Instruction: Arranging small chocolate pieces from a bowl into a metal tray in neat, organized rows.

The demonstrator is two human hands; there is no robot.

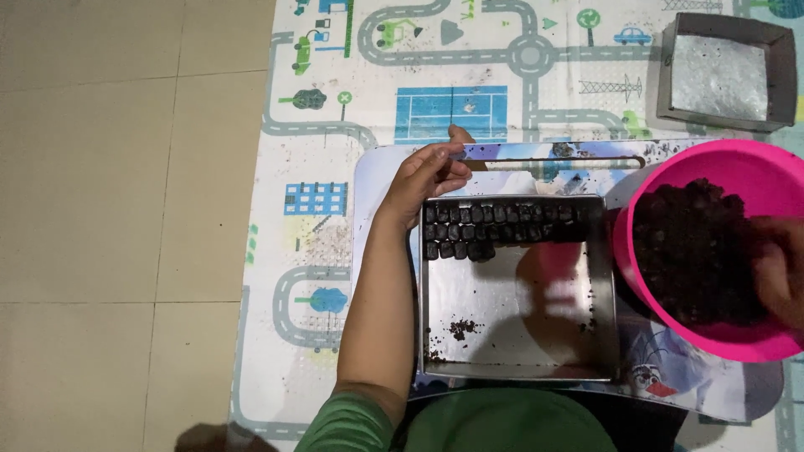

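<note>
Pellets [502, 224] of dark, moist material lie packed in rows along the far edge of a shiny square metal tray [517, 335], two rows with the nearer one only partly filled; loose crumbs dot the tray's near left part. The left hand [427, 177] rests at the tray's far left corner, fingers loosely curled together, holding nothing visible. The right hand [779, 272], blurred, reaches into one pink bowl [662, 180] of dark mix on the right; its grip cannot be told. A second, empty metal tray [725, 71] sits far right on the road-patterned play mat [335, 125].
</note>
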